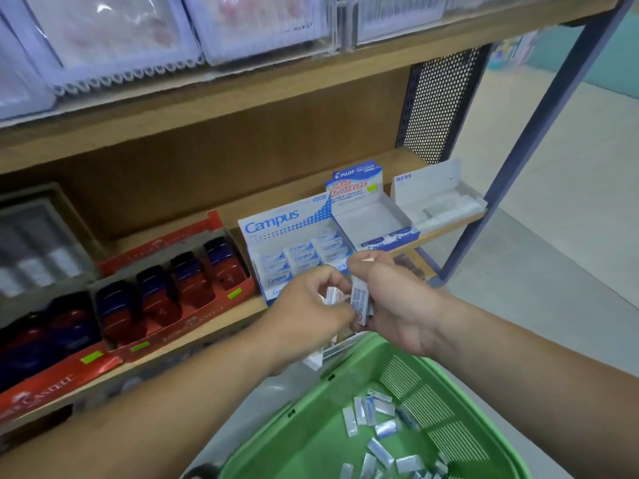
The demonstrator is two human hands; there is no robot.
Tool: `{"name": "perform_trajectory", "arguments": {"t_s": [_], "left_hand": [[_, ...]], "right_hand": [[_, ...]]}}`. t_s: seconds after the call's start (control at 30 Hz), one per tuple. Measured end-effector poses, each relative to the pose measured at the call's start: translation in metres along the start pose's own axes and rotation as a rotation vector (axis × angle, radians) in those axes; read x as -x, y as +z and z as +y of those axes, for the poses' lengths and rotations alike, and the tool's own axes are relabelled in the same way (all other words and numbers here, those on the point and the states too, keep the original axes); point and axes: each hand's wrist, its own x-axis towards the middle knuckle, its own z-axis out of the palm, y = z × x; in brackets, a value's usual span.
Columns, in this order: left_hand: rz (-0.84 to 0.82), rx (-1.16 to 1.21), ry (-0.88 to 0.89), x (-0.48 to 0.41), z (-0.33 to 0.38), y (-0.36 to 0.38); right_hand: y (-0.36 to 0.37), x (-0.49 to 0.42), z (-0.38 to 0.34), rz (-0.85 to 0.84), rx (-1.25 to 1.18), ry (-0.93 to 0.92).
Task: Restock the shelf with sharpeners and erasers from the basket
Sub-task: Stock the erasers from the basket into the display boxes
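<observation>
An eraser stack (359, 300) stands upright at centre frame, the right hand (394, 305) curled round it. Just left of it, the left hand (304, 314) pinches a single eraser (331, 294). At lower right, loose erasers (377, 426) lie in the green basket (311, 433). Behind the hands a Campus box (276, 221) sits on the shelf (207, 326), with sharpeners (186, 281) in red trays at left.
</observation>
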Motion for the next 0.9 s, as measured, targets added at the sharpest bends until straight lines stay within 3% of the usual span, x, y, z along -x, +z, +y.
{"name": "perform_trajectory", "arguments": {"t_s": [0.2, 0.33, 0.43, 0.53, 0.73, 0.9], "left_hand": [[0.055, -0.003, 0.051, -0.013, -0.002, 0.001], [0.086, -0.014, 0.093, -0.014, -0.002, -0.005], [0.066, -0.022, 0.104, -0.014, 0.0, -0.014], [-0.019, 0.133, 0.068, -0.012, 0.002, -0.024], [-0.121, 0.303, 0.087, -0.007, 0.007, -0.032], [-0.071, 0.268, 0.105, -0.01, 0.005, -0.039]], "right_hand": [[0.009, -0.016, 0.009, 0.079, -0.004, -0.03], [0.007, -0.017, 0.009, 0.024, -0.07, -0.009], [0.001, -0.015, 0.003, -0.026, -0.145, 0.01], [-0.007, -0.009, -0.004, 0.046, -0.13, 0.076], [-0.023, 0.005, -0.012, -0.246, -0.051, 0.154], [-0.03, 0.002, -0.011, -0.23, -0.098, 0.059]]}}
